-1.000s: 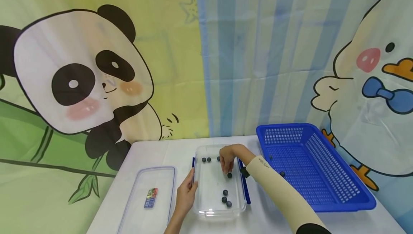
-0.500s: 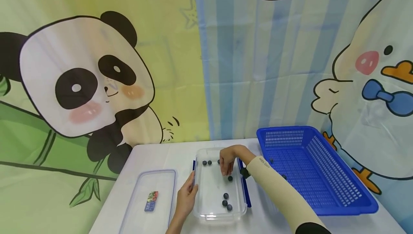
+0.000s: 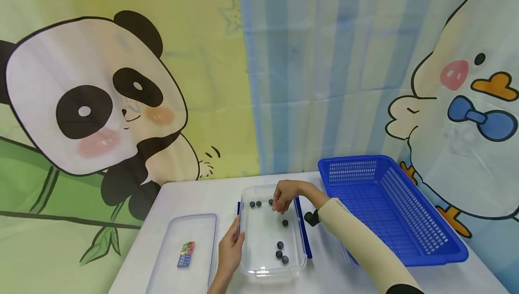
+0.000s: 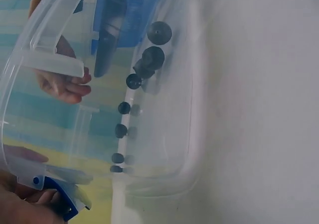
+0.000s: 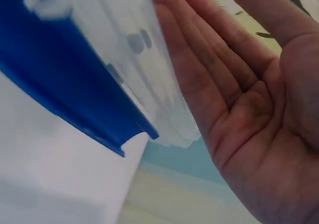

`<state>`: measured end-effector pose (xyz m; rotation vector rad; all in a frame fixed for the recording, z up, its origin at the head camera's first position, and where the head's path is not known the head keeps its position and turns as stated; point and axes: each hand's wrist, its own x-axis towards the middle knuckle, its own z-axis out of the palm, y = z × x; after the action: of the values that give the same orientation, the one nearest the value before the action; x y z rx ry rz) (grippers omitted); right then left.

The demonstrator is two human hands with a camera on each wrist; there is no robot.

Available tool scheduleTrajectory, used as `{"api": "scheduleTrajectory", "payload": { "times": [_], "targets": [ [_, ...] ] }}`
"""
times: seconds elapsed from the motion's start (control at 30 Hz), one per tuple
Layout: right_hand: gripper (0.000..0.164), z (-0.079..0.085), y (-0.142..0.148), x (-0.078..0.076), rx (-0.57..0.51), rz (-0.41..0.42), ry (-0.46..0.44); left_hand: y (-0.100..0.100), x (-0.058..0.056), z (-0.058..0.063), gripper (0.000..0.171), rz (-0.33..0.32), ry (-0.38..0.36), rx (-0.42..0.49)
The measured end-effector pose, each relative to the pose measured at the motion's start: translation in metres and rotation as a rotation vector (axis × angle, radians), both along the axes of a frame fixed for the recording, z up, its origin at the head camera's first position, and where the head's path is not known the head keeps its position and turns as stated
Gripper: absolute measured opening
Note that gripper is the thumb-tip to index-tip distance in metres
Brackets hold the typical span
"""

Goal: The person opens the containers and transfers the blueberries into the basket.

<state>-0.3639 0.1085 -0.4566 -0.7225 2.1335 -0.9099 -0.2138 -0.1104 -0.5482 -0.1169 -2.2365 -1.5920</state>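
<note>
A clear plastic box [image 3: 259,233] with blue side latches stands on the table, several blueberries [image 3: 285,223] lying spread on its floor. My left hand [image 3: 230,249] grips the box's left side; the left wrist view has its fingers about the blue latch [image 4: 61,196]. Over the far right part of the box hovers my right hand [image 3: 285,195], fingers pointing down above one blueberry and apart from it. In the right wrist view the palm [image 5: 249,119] faces the box wall with fingers extended; their tips are cut off, and I see nothing held.
To the left lies the clear lid [image 3: 162,258] with a fruit label [image 3: 186,254]. A blue perforated basket [image 3: 405,226] stands to the right, partly behind the right sleeve [image 3: 361,240]. A printed curtain [image 3: 284,82] hangs behind the white table [image 3: 134,258].
My right hand has risen a little from the blueberry below it and swung slightly left. The left hand keeps its grip on the box. The head view has shifted slightly.
</note>
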Motion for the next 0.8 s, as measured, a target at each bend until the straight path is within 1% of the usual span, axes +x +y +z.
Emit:
{"api": "scheduleTrajectory", "payload": {
  "times": [0.1,0.17,0.27,0.37,0.47,0.53,0.67,0.7,0.73,0.8],
  "targets": [
    [0.013,0.002,0.002,0.002,-0.075,-0.05,-0.062,0.0,0.003,0.002,0.045,0.05,-0.017,0.02],
    [0.014,0.002,0.004,0.002,-0.116,-0.087,-0.08,0.0,0.004,0.004,0.045,0.066,-0.031,0.027],
    [0.016,0.001,0.006,0.001,-0.176,-0.131,-0.095,-0.001,0.004,0.005,0.044,0.063,-0.034,0.043],
    [0.021,0.0,0.006,0.0,-0.254,-0.152,-0.099,-0.004,0.003,0.003,0.044,0.06,-0.026,0.049],
    [0.026,0.001,0.006,0.001,-0.334,-0.172,-0.09,-0.008,0.003,0.0,0.043,0.044,-0.02,0.073],
    [0.027,0.002,0.005,0.003,-0.366,-0.193,-0.076,-0.01,0.003,-0.001,0.043,0.027,-0.031,0.093],
    [0.024,0.004,0.002,0.007,-0.364,-0.221,-0.03,-0.011,0.004,0.0,0.044,0.011,-0.066,0.117],
    [0.024,0.004,0.0,0.008,-0.352,-0.219,-0.012,-0.01,0.006,0.004,0.043,0.012,-0.078,0.119],
    [0.023,0.005,-0.001,0.01,-0.337,-0.215,0.007,-0.009,0.006,0.004,0.043,0.012,-0.077,0.117],
    [0.022,0.004,-0.005,0.014,-0.266,-0.199,0.077,-0.009,0.007,0.005,0.043,0.016,-0.07,0.112]
  ]
}}
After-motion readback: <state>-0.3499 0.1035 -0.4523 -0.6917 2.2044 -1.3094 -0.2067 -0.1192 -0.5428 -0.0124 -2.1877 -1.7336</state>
